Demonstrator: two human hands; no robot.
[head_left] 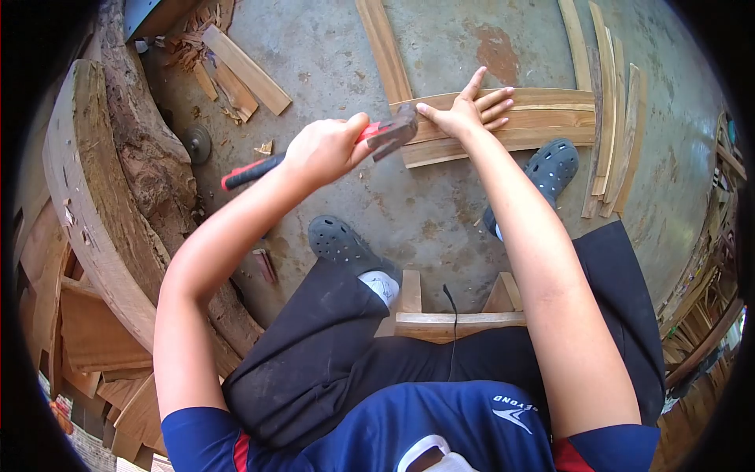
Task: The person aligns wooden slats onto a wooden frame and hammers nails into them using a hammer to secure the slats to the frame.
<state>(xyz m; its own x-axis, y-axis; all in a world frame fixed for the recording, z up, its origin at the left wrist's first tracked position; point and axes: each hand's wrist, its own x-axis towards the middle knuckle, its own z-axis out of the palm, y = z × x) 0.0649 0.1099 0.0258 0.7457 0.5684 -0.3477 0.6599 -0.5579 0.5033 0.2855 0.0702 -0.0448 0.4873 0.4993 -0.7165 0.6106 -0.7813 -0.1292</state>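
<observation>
My left hand [326, 149] is closed around the handle of a claw hammer [395, 132] with a dark metal head and a red-and-black grip. The hammer is held above the floor, its head near the left end of a curved wooden panel [550, 118] made of several slats laid side by side. Palm down with fingers spread, my right hand [468, 114] is over the panel and appears to rest on it. A long wooden strip [384, 51] meets the panel's left end, and another strip [576, 47] meets its far right corner.
Loose wooden slats [617, 126] lie at the right. Offcuts [246, 69] and shavings are at the upper left. A thick curved timber [98, 197] lies along the left. My clogs [554, 169] are on the concrete floor, one close to the panel. I sit on a low wooden stool [464, 319].
</observation>
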